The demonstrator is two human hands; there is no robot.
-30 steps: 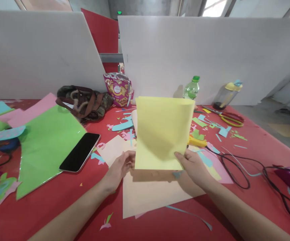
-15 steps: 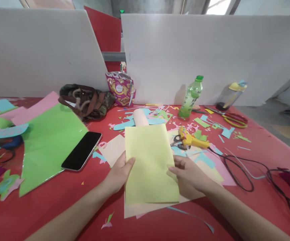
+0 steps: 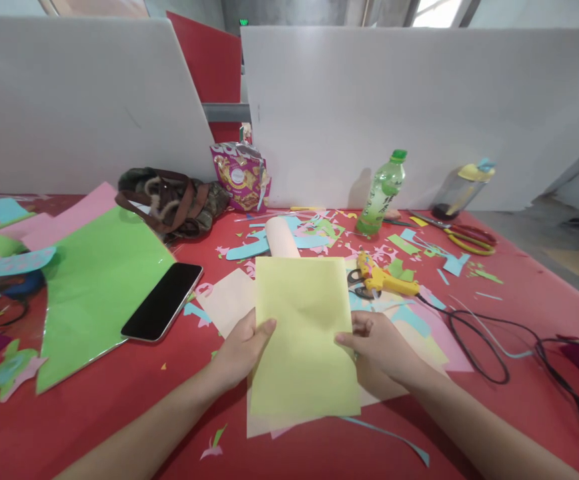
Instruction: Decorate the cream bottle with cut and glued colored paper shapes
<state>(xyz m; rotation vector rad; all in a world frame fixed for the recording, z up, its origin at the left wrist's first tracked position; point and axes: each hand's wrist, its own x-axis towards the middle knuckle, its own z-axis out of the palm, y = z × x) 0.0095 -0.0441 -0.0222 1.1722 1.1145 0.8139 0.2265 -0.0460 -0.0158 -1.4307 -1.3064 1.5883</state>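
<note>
A pale yellow sheet of paper (image 3: pixel 302 333) lies nearly flat over a peach sheet (image 3: pixel 227 297) on the red table (image 3: pixel 119 407). My left hand (image 3: pixel 242 350) pinches its left edge, thumb on top. My right hand (image 3: pixel 382 347) pinches its right edge, thumb on top as well. Both hands are closed on the yellow sheet, one at each side.
A black phone (image 3: pixel 162 301) rests on a green sheet (image 3: pixel 94 280) at left. A yellow glue gun (image 3: pixel 387 280) with its black cable (image 3: pixel 479 353), a green bottle (image 3: pixel 382 193), red-and-yellow scissors (image 3: pixel 464 237), a snack bag (image 3: pixel 239 175), a brown bag (image 3: pixel 169 200) and paper scraps lie around.
The yellow sheet stood upright a second ago; both hands have brought it down flat onto the peach sheet and drawn it slightly towards me.
</note>
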